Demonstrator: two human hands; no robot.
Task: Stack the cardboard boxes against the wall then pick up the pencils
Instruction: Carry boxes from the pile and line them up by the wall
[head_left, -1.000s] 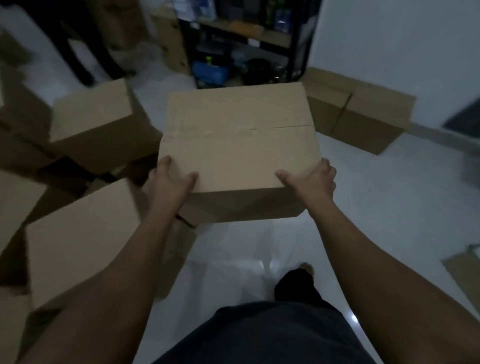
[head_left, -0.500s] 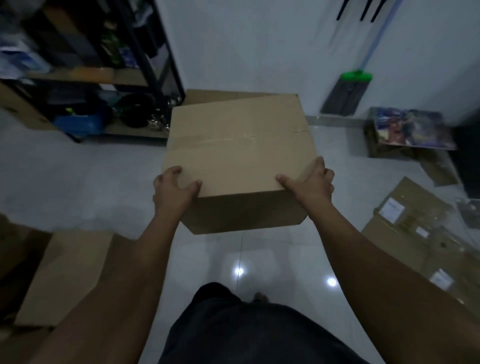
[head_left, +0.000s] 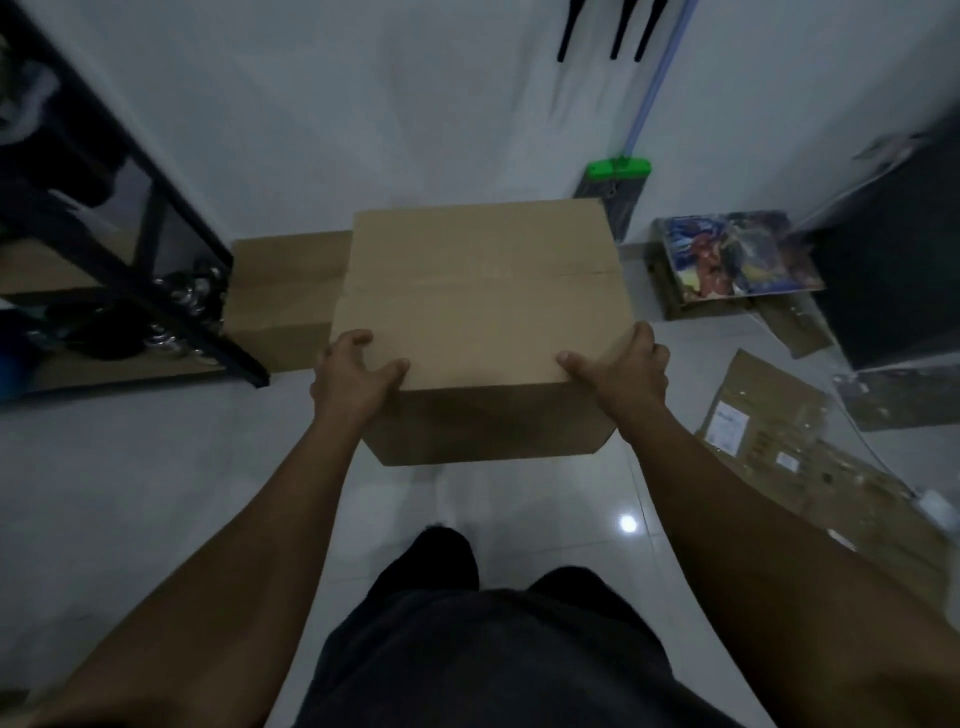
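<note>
Brown corrugated board gave you little to bite on: the plain closed cardboard box (head_left: 483, 291) hung above the glossy white tiled floor (head_left: 156, 467), short of the second brown cardboard box (head_left: 285, 296) lying far left against the white wall (head_left: 363, 104). Clamped only at its near corners, it could have slipped or tipped away from you, I judge. Your left hand (head_left: 353, 376) and right hand (head_left: 626, 374) each gripped a near top corner, thumbs on the lid, fingers curled round the side edges. No pencils showed.

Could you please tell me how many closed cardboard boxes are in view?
2. The carried box, gripped by the left hand and right hand; the floor box against the wall, behind-left. The carried box may hide others.
</note>
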